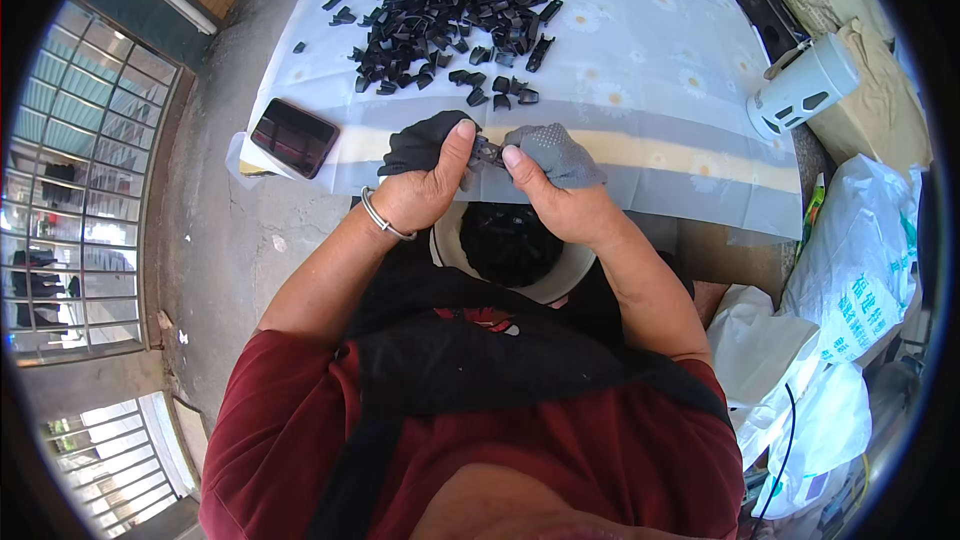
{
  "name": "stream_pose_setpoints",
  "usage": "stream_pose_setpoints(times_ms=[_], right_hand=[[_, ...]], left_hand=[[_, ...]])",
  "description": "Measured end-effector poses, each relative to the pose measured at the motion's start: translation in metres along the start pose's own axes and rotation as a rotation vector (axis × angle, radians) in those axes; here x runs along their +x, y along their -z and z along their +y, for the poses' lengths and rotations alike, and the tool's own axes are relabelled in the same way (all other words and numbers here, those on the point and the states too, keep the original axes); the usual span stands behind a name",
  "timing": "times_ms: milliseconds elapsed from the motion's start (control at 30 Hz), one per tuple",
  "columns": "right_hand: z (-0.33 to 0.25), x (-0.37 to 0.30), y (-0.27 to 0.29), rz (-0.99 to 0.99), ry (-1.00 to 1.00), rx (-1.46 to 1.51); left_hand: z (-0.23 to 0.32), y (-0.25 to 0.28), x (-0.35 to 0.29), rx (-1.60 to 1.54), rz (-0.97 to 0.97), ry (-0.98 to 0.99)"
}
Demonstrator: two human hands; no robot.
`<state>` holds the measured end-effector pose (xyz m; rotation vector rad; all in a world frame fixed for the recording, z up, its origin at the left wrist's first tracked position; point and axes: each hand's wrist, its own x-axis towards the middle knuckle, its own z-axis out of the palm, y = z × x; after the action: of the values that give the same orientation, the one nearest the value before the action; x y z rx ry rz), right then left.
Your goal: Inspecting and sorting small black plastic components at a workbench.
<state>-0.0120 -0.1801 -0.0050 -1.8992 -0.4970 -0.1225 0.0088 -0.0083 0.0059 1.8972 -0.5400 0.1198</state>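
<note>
Hands are held together over the near edge of the tabletop [640,90]: a small black plastic piece [487,152] is pinched between the thumbs of the left hand [425,175] and right hand [555,185], both closed on it. A white bowl [450,245] of black pieces is seen just below, a heap of black pieces [450,25] farther back, and a phone [293,136] to the left.

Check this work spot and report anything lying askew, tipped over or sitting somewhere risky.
Two things stand out. The white cylindrical container lies tipped on its side at the table's right edge, resting against a tan sack. The dark phone sits at the left corner, partly overhanging the cloth-covered table. A few stray black plastic parts lie apart from the pile.
</note>
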Motion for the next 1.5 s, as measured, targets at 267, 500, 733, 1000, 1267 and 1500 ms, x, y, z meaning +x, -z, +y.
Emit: stream_pose_setpoints(times_ms=[267,500,733,1000,1267,1500], right_hand=[[0.005,-0.005,-0.025,0.202,0.173,0.075],[-0.004,0.001,-0.010,0.054,0.015,0.080],[-0.014,-0.005,-0.002,0.102,0.324,-0.935],[-0.003,-0.003,-0.013,0.088,0.377,-0.934],[0.016,0.024,0.031,-0.065,-0.040,-0.812],[0.065,0.090,0.045,0.097,0.128,-1.169]], left_hand=[[0.008,-0.006,-0.002,0.298,-0.044,-0.083],[0.019,-0.001,-0.002,0.019,-0.073,0.193],[0.006,0.000,-0.001,0.047,-0.013,0.278],[-0.005,-0.013,-0.009,0.320,0.001,0.012],[-0.006,0.015,0.007,0.751,-0.356,0.115],[-0.047,-0.002,0.052,0.813,-0.064,-0.061]])
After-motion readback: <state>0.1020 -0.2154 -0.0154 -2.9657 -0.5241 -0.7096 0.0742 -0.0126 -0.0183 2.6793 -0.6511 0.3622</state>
